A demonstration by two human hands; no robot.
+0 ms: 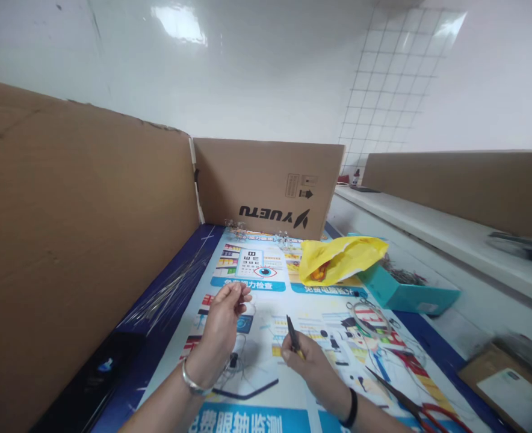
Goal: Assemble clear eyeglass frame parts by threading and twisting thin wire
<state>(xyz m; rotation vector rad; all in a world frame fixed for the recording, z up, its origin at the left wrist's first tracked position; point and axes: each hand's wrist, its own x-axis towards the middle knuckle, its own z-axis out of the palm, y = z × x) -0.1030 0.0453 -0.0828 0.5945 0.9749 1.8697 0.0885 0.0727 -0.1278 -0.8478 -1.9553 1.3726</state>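
While I look from my distant place through the camera on the head, I see the right hand pinching a slim dark tool with a pointed tip and some yellow on its handle. This tool is held above the middle of a white and blue printed sheet with an eye chart, which covers much of the bench, and its tip points away from the person. The left hand is raised to the left of the tool, apart from it, with its fingers curled in toward the thumb; I cannot tell whether they pinch something thin. On the left wrist I notice a silver metal bracelet, and on the right wrist a black band. Near the left wrist, a black bent strip lies on the sheet. To the right of the right hand, I find the scissors with red handles and dark blades, and farther away a round coil of pale wire. Behind this coil, a yellow plastic bag lies just beside a turquoise open box. At the left, thin silvery rods rest on the dark blue surface
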